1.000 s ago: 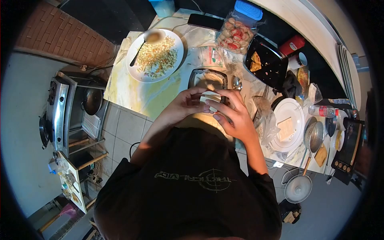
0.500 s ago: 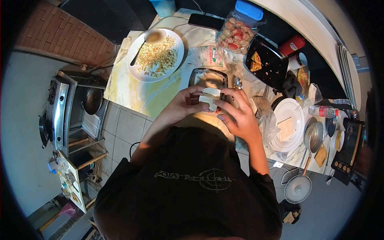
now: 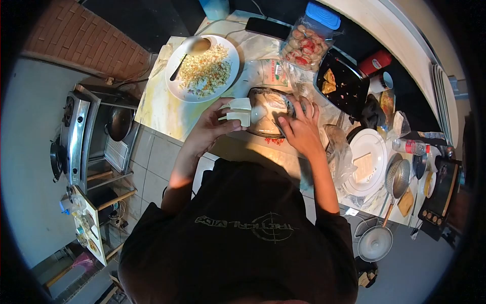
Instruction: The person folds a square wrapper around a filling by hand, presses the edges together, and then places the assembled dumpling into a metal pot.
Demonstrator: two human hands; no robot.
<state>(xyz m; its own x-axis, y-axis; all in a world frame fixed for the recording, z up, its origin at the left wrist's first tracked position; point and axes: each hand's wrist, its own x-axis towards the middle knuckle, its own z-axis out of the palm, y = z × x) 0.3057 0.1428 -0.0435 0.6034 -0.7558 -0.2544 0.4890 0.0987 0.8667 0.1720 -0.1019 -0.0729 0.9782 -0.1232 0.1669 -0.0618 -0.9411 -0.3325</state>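
Note:
My left hand (image 3: 215, 126) pinches a pale folded wrapper (image 3: 239, 112), thumb on its near face and fingers behind it. The wrapper is held up with its layers parted, beside the left rim of a dark square bowl (image 3: 251, 91) containing a creamy, light-coloured liquid. Over the right side of that bowl is my right hand (image 3: 304, 126), fingers spread, with the thumb and a fingertip right at the rim. Small red bits (image 3: 275, 141) show below the bowl's near edge.
Left of the bowl, a white plate (image 3: 174, 93) bears shredded filling and a spoon. Behind stand a bag of round red-and-white pieces (image 3: 304, 45) and a black tray (image 3: 349, 86). To the right are a white plate (image 3: 377, 144) with a flat pale sheet, a strainer (image 3: 397, 177) and a bottle (image 3: 409, 146).
The hands have parted: my left hand has moved left with the folded wrapper, while my right hand has let go of it and come down to the bowl's right side.

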